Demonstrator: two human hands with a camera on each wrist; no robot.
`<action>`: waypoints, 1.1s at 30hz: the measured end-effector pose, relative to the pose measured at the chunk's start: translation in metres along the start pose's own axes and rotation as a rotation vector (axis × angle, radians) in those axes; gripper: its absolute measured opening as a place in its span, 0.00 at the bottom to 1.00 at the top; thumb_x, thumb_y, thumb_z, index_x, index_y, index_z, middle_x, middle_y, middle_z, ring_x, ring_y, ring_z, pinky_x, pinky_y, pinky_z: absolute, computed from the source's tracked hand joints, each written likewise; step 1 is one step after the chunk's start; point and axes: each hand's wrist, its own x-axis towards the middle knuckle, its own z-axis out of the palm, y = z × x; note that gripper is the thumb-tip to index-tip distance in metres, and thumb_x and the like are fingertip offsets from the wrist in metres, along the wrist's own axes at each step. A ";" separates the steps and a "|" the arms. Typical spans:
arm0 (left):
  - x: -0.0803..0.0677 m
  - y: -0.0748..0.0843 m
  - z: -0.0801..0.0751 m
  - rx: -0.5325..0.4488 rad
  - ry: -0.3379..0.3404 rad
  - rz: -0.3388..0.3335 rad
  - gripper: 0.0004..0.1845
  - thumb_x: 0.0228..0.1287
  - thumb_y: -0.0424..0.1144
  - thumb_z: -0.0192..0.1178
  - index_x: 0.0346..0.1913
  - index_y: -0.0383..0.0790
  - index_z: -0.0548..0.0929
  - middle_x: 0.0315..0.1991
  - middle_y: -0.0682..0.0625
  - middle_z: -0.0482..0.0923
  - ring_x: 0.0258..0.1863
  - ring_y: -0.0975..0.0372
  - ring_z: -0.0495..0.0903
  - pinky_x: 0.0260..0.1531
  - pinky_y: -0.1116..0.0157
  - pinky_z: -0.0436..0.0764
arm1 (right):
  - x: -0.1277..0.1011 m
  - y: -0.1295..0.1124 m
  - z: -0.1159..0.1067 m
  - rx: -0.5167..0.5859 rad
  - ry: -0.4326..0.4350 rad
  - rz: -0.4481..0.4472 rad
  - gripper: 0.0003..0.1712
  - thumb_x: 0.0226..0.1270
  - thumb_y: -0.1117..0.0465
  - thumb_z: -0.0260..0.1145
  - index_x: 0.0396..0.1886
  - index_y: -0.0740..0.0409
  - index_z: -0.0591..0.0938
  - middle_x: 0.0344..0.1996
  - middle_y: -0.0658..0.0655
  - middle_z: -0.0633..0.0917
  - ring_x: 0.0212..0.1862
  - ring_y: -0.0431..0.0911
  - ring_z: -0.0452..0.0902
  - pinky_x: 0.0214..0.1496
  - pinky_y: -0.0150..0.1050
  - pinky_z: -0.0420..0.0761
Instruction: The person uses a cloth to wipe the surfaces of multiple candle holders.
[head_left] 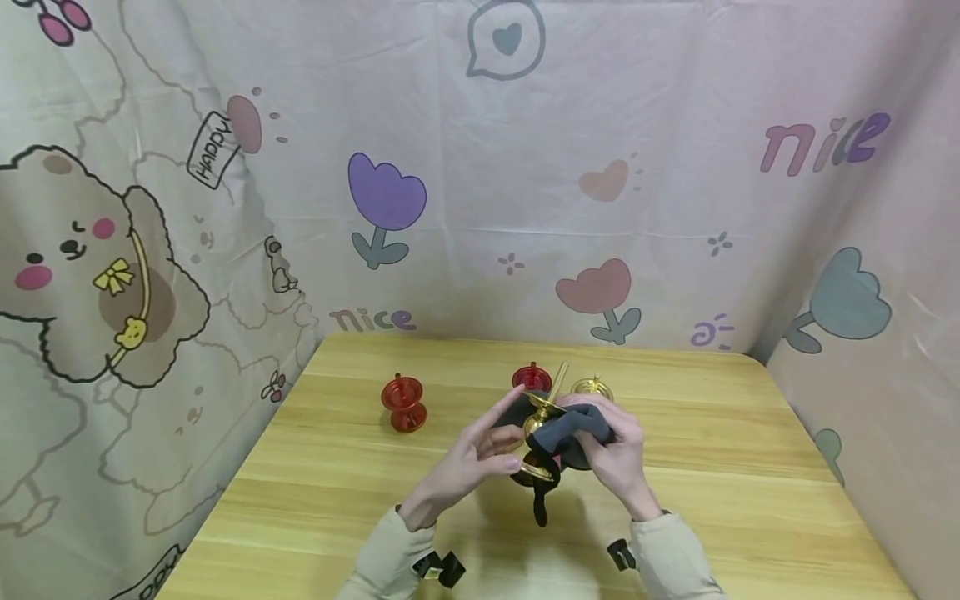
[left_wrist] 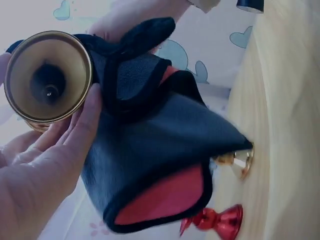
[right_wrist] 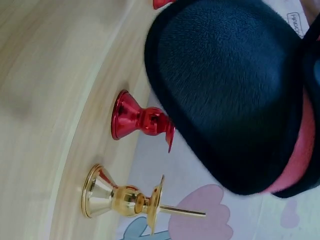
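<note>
Above the table's middle, my left hand [head_left: 504,446] pinches a gold candle holder [head_left: 542,414] by its lower part, which tilts with its spike pointing up and away. The left wrist view looks into the holder's round gold base [left_wrist: 47,75], with my fingers [left_wrist: 65,145] lying along its rim. My right hand [head_left: 609,450] grips a dark cloth with a red lining [head_left: 579,427] and presses it around the holder. The cloth [left_wrist: 150,150] hangs in folds and hides most of the stem. It also fills most of the right wrist view [right_wrist: 230,90].
On the wooden table [head_left: 750,467] a red candle holder [head_left: 403,404] stands to the left. A second red one [head_left: 532,377] and a second gold one [head_left: 592,387] stand just behind my hands. Printed fabric walls close in the back and both sides.
</note>
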 end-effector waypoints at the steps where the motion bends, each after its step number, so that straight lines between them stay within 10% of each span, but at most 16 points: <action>1: 0.000 0.000 0.000 0.010 0.000 -0.011 0.49 0.69 0.35 0.63 0.82 0.55 0.44 0.59 0.31 0.78 0.61 0.58 0.80 0.60 0.63 0.81 | 0.000 0.000 0.000 -0.011 0.001 0.007 0.22 0.44 0.89 0.64 0.40 0.71 0.86 0.38 0.66 0.89 0.48 0.42 0.86 0.57 0.32 0.82; 8: 0.008 -0.002 0.008 0.200 0.065 0.000 0.53 0.64 0.41 0.70 0.82 0.63 0.44 0.60 0.38 0.79 0.57 0.61 0.81 0.63 0.63 0.78 | 0.000 0.004 0.001 -0.077 0.022 0.005 0.18 0.49 0.86 0.67 0.39 0.71 0.87 0.36 0.68 0.88 0.48 0.42 0.86 0.57 0.30 0.82; 16: 0.006 -0.003 0.001 -0.152 -0.023 -0.001 0.48 0.69 0.32 0.56 0.83 0.54 0.40 0.61 0.27 0.76 0.38 0.71 0.82 0.44 0.73 0.82 | 0.000 0.005 0.006 -0.017 0.043 0.016 0.22 0.43 0.89 0.63 0.38 0.72 0.86 0.38 0.62 0.89 0.47 0.42 0.86 0.56 0.33 0.82; 25: 0.005 0.001 0.002 0.162 0.091 0.005 0.53 0.61 0.39 0.72 0.81 0.59 0.49 0.57 0.38 0.76 0.62 0.55 0.78 0.68 0.56 0.76 | 0.001 0.004 0.003 -0.044 0.005 -0.070 0.14 0.49 0.85 0.66 0.37 0.74 0.85 0.39 0.64 0.89 0.47 0.47 0.86 0.58 0.33 0.83; 33: 0.003 -0.003 -0.002 -0.112 -0.020 0.029 0.48 0.68 0.34 0.64 0.81 0.38 0.44 0.56 0.41 0.83 0.52 0.67 0.83 0.54 0.69 0.83 | 0.001 0.002 0.003 -0.001 0.012 -0.037 0.21 0.43 0.89 0.62 0.38 0.74 0.85 0.41 0.62 0.90 0.49 0.45 0.86 0.58 0.35 0.83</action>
